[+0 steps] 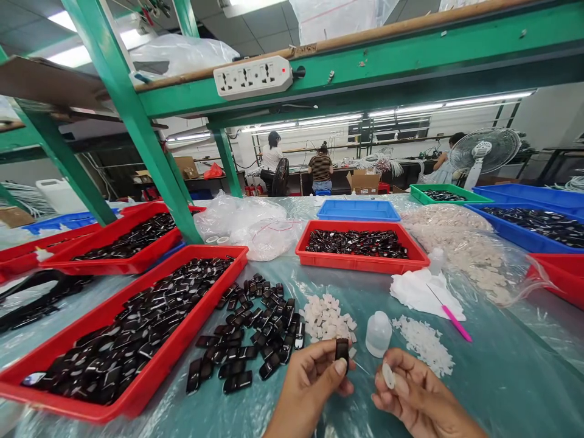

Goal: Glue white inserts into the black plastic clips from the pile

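My left hand pinches a small glossy black plastic casing upright between thumb and fingers. To its right, my right hand grips a small white oval piece. A thin needle-like tip shows between the hands; what it belongs to is hidden. Close behind the left hand lies a heap of small off-white blocks. A translucent white bottle stands just beyond the right hand, beside a pile of tiny clear-white pieces. Loose black casings are spread left of the hands.
Red trays of black casings stand at left and behind. A pink-handled pick rests partly on a white cloth. A bag of pale pieces lies at right. A green post rises at left; people sit far back.
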{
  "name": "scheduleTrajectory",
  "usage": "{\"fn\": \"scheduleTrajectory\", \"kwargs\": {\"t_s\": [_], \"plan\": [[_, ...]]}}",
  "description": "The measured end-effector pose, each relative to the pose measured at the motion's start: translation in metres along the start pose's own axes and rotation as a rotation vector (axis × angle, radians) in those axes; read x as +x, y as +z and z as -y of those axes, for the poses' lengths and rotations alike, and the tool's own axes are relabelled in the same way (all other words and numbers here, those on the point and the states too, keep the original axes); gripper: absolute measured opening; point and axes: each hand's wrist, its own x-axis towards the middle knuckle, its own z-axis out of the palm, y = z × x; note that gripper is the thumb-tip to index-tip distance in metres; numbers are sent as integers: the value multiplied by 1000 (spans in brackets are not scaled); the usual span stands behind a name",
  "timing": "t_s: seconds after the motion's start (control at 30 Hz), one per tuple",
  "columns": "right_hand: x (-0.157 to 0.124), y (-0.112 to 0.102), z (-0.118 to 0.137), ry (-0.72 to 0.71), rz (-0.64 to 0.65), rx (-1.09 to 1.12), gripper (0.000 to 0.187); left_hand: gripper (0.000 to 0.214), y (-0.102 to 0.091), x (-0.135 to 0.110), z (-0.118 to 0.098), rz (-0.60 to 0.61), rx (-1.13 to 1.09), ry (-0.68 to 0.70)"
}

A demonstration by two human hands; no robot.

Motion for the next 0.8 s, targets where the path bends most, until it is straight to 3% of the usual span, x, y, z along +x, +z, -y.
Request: {"fn": "scheduleTrajectory", "kwargs": {"t_s": [0.37,0.53,0.63,0.8], "plan": [[6,-6,-1,-37,-81,-40,31,24,-2,3,1,129,9,-102],[8,-6,-4,-60,-70,-65,26,16,1,-1,2,91,132,-57],[9,-6,-7,-86,-54,-112,25,19,3,-3,2,59,188,25],[9,0,-15,-203,-102,-256,27,26,6,-3,4,18,222,30]]}}
